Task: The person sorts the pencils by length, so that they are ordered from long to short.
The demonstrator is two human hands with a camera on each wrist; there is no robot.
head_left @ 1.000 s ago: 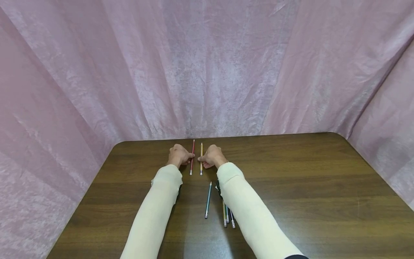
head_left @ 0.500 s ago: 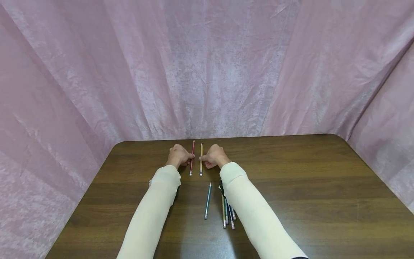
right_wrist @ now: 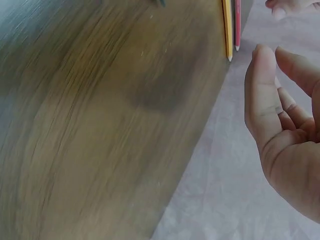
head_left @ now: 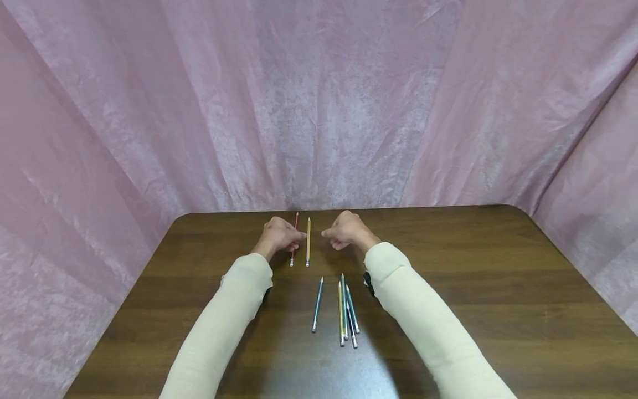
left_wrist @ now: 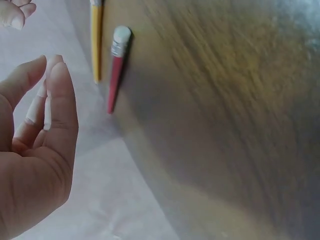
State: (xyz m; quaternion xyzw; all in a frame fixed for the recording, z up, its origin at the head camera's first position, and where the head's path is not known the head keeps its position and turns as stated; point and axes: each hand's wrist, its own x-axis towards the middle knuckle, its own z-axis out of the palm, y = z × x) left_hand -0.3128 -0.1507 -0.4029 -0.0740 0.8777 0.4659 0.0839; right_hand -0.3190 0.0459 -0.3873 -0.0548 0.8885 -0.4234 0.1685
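A red pencil [head_left: 292, 257] and a yellow pencil [head_left: 308, 244] lie side by side near the table's far edge, eraser ends toward me. My left hand [head_left: 281, 235] hovers over the red one, partly covering it in the head view. In the left wrist view its thumb and bent fingers [left_wrist: 63, 100] have nothing between them, and the red pencil lies apart on the wood. My right hand [head_left: 348, 229] is just right of the yellow pencil, in the air. Its fingers [right_wrist: 262, 95] are loosely bent and hold nothing in the right wrist view.
Closer to me on the brown wooden table [head_left: 498, 288] lies a lone teal pencil [head_left: 317, 305]. Right of it is a loose bunch of several pencils [head_left: 341, 316], some overlapping. A pink curtain [head_left: 319, 111] hangs behind the table's far edge.
My right hand has let go of the yellow pencil and moved right, away from it. My left hand has come off the red pencil and shifted slightly right. Both pencils stay lying.
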